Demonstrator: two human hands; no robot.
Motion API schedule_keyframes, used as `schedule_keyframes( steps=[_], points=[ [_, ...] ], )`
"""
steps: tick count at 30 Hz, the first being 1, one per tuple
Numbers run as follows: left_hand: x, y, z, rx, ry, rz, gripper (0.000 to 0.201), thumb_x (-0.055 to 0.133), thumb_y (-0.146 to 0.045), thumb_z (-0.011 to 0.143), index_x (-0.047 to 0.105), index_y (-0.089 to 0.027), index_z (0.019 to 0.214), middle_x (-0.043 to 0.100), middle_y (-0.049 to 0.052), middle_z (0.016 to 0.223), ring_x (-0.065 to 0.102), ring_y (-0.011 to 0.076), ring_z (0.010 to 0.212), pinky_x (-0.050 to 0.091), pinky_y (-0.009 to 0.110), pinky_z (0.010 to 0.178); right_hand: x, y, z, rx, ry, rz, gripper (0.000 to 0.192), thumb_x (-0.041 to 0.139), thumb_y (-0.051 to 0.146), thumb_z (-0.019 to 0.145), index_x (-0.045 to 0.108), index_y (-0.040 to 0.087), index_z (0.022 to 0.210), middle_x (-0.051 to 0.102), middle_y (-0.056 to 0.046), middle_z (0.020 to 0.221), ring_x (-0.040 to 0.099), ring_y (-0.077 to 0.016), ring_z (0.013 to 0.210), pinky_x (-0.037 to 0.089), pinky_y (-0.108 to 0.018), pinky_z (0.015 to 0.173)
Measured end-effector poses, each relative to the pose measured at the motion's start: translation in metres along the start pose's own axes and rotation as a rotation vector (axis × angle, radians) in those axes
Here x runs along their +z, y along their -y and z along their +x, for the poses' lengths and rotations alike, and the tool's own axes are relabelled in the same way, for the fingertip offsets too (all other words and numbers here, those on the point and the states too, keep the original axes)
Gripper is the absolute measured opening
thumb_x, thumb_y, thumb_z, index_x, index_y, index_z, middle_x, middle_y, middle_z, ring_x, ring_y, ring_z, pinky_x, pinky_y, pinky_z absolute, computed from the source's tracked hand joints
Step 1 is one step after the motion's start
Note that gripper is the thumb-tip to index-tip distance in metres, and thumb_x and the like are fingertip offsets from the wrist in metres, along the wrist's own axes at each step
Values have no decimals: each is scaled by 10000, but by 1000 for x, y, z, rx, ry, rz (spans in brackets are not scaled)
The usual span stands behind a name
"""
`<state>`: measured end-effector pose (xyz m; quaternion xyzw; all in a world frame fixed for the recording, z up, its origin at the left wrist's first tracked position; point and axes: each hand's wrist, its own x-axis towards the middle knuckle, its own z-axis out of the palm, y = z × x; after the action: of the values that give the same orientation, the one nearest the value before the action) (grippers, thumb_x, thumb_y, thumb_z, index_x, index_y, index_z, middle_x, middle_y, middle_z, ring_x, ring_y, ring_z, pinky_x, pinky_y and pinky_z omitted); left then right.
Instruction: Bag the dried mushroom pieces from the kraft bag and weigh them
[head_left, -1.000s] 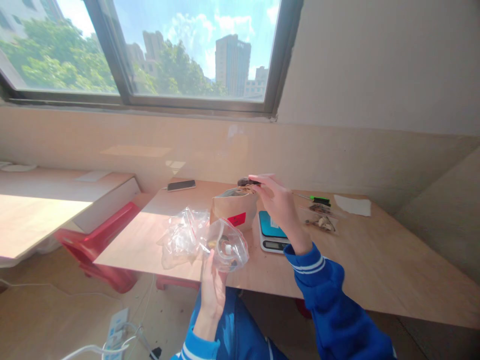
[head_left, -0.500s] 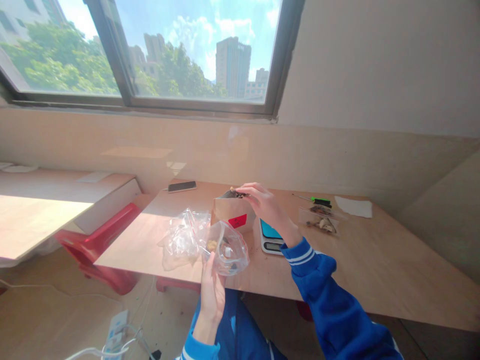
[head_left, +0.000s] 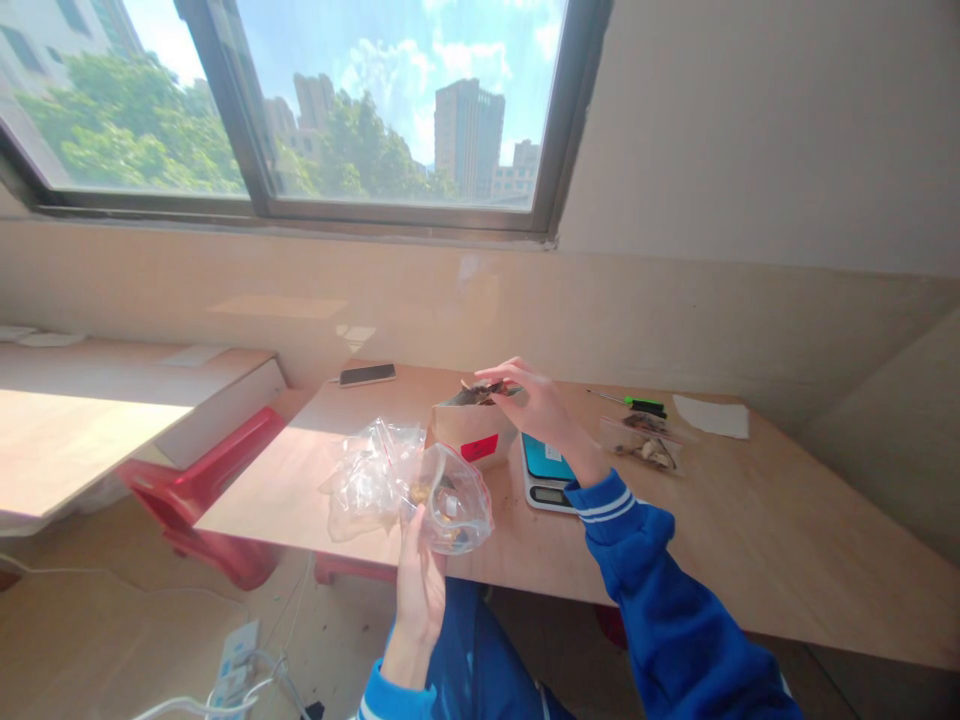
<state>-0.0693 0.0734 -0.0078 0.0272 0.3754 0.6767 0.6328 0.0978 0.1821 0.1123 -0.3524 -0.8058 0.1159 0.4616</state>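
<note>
My left hand holds up a clear zip bag by its side, near the table's front edge. The bag's mouth gapes, and a few yellowish-brown and dark pieces lie inside. Behind it a brown paper bag with a red label stands upright with its top open. At that opening, my right hand has its fingers closed on dark dried pieces; their exact kind is unclear. Under my right wrist sits a white kitchen scale with a blue top, partly hidden by the forearm.
Crumpled clear plastic bags lie left of the paper bag. A phone rests at the back left. To the right are filled zip bags, a green-and-black screwdriver and white paper. A red stool stands left.
My right hand has shifted slightly right at the paper bag's mouth, and more dark pieces show under its fingers. My left hand still holds the zip bag, almost unmoved.
</note>
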Motion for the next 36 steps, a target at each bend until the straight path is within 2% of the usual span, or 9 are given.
schedule_keyframes(
  steps=[10, 15, 18, 21, 25, 27, 31, 33, 36],
  points=[
    [-4, 0, 1, 9, 9, 29, 410, 548, -212, 907, 549, -237, 1317, 656, 32, 1278, 534, 169, 1274, 484, 278, 1017, 15, -13, -1, 70, 20, 17, 222, 474, 191, 924, 671, 202, 1025, 646, -60, 955, 625, -172, 891, 503, -326, 819],
    [-6, 1, 4, -8, 3, 10, 394, 550, -206, 905, 567, -210, 1298, 649, 49, 1291, 545, 188, 1265, 459, 317, 1053, 15, -21, 2, 20, 34, -77, 233, 491, 133, 895, 715, 189, 925, 584, -94, 1030, 581, -202, 1036, 477, -373, 935],
    [-6, 1, 5, -2, 26, -1, 397, 550, -200, 905, 573, -247, 1298, 666, 35, 1267, 586, 182, 1218, 459, 334, 1055, 15, -25, 1, 13, 34, -144, 237, 533, 133, 874, 703, 222, 1014, 562, -93, 1115, 527, -226, 1137, 420, -436, 1027],
    [-5, 1, 5, 12, 24, -18, 394, 547, -183, 903, 579, -252, 1290, 671, 27, 1258, 598, 165, 1199, 448, 319, 1061, 14, -23, 1, 24, -17, -149, 273, 541, 154, 875, 665, 250, 1098, 570, -82, 1134, 526, -225, 1132, 416, -450, 1033],
    [-5, 0, 5, -9, 46, -11, 364, 572, -220, 887, 607, -215, 1249, 671, 53, 1254, 589, 191, 1211, 436, 339, 1067, 12, -7, -9, 59, -126, 13, 234, 477, 120, 866, 657, 223, 975, 594, -69, 1050, 564, -207, 1048, 488, -389, 926],
    [-4, 0, 4, -15, 108, -6, 383, 585, -323, 881, 609, -215, 1247, 651, 64, 1287, 562, 215, 1244, 420, 356, 1077, 11, 6, -21, 133, -27, 177, 232, 447, 105, 859, 631, 213, 949, 622, -44, 970, 605, -175, 937, 521, -331, 834],
    [-1, 0, 2, 9, 299, -29, 491, 514, -469, 892, 573, -202, 1300, 599, 89, 1356, 503, 249, 1301, 389, 399, 1093, 18, 31, -48, 297, 405, 262, 192, 473, 144, 870, 625, 204, 972, 674, -31, 919, 642, -157, 829, 539, -292, 747],
    [-1, 2, 2, 6, 348, -1, 486, 519, -419, 894, 548, -205, 1330, 585, 91, 1372, 481, 250, 1320, 373, 409, 1102, 24, 38, -56, 285, 473, 196, 206, 503, 142, 855, 641, 208, 993, 676, -46, 962, 638, -174, 865, 541, -314, 784],
    [-5, 5, 6, 51, 340, 147, 487, 572, -349, 876, 523, -260, 1352, 546, 53, 1420, 430, 225, 1362, 338, 374, 1127, 33, 41, -61, 222, 465, 178, 314, 504, 92, 834, 650, 223, 1079, 669, -52, 1040, 623, -182, 938, 521, -340, 891]
  ],
)
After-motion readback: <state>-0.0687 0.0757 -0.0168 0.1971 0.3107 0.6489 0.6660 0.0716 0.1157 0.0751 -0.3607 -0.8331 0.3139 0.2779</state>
